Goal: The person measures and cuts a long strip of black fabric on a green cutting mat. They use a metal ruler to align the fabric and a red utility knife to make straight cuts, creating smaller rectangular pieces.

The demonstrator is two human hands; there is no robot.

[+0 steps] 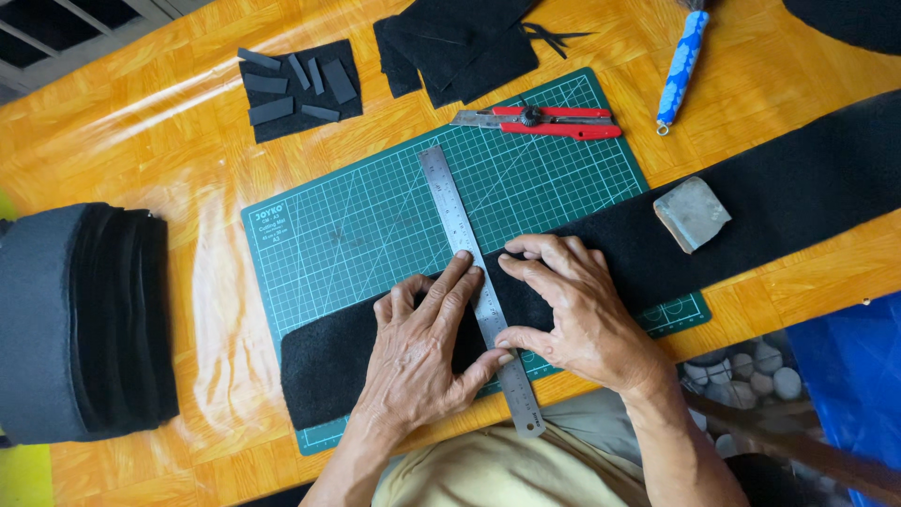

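Both hands press flat, fingers spread, gripping nothing. Left hand (418, 352) lies on the black felt strip (601, 249) with fingertips against the steel ruler (479, 286); right hand (572, 314) pins felt and ruler from the other side. Ruler crosses the felt at a slant over the green cutting mat (375, 225). Red knife (544, 120) lies well beyond the fingertips, untouched. Judgement: even pressure from both sides keeps the ruler from sliding; fingertips belong off its edge.
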